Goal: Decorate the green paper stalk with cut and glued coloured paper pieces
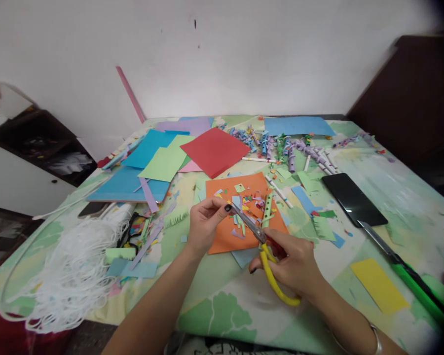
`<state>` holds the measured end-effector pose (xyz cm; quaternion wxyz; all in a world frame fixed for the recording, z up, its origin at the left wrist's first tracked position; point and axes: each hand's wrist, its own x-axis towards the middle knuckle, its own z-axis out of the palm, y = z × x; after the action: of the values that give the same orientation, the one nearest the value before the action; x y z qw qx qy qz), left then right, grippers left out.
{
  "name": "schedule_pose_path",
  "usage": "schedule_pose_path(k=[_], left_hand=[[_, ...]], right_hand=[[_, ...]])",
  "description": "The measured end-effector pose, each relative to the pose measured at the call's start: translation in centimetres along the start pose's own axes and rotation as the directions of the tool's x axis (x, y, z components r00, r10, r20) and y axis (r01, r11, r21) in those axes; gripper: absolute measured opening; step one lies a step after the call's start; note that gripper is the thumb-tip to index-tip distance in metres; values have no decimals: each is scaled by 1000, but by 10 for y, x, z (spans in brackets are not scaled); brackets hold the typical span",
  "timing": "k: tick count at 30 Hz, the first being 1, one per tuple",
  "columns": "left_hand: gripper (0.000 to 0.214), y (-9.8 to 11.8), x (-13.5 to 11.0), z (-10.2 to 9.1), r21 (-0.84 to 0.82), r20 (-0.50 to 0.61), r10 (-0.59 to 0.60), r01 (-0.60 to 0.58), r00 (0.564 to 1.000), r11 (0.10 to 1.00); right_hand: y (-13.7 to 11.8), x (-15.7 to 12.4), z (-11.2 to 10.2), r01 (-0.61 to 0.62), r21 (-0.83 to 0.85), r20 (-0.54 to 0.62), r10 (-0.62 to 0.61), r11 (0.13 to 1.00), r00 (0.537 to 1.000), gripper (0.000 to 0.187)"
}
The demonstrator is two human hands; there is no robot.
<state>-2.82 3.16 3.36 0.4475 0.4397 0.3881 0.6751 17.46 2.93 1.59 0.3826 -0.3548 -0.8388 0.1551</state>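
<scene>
My right hand [296,259] grips a pair of scissors [272,276] by their yellow handles. The scissor blades slant up and left, looking closed or nearly so, with their tips close to my left hand [207,222]. That hand's thumb and forefinger are pinched together by the tips; whatever is between them is too small to make out. Below both hands lies an orange paper sheet [222,239] scattered with small coloured paper scraps [239,229]. A green paper tube with holes [268,209] rests on the sheet's right part, just beyond my right hand.
Red paper [214,153], light green paper [166,162] and rolled paper pieces [291,158] lie at the back. White string [74,271] is heaped left. A phone [353,199], green-handled scissors [410,276] and yellow paper [379,286] lie right. A wall [237,64] stands behind.
</scene>
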Motion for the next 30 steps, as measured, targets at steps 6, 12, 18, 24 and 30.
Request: schedule_pose_path(k=[6,12,18,24,30], left_hand=[[9,-1,1,-2,-2,0,13,-13,1000,1000],[10,1,1,-3,11,-5,3,-3,1000,1000],[14,4,2,-3,48,-42,-41,43,998,998],[16,4,6,-6,50,-40,-74,76,996,996],[15,2,10,-11,89,-75,-110,116,991,989]], right_hand=[[-1,1,-1,-20,11,10,20,1000,1000,46],[-1,1,-1,-28,4,3,28,1000,1000,45],[-3,3,-5,-55,-16,63,56,998,996,42],[-2,2,-6,-38,-32,67,40,999,997,43],[4,4,-11,-26,-61,27,28,998,999,38]])
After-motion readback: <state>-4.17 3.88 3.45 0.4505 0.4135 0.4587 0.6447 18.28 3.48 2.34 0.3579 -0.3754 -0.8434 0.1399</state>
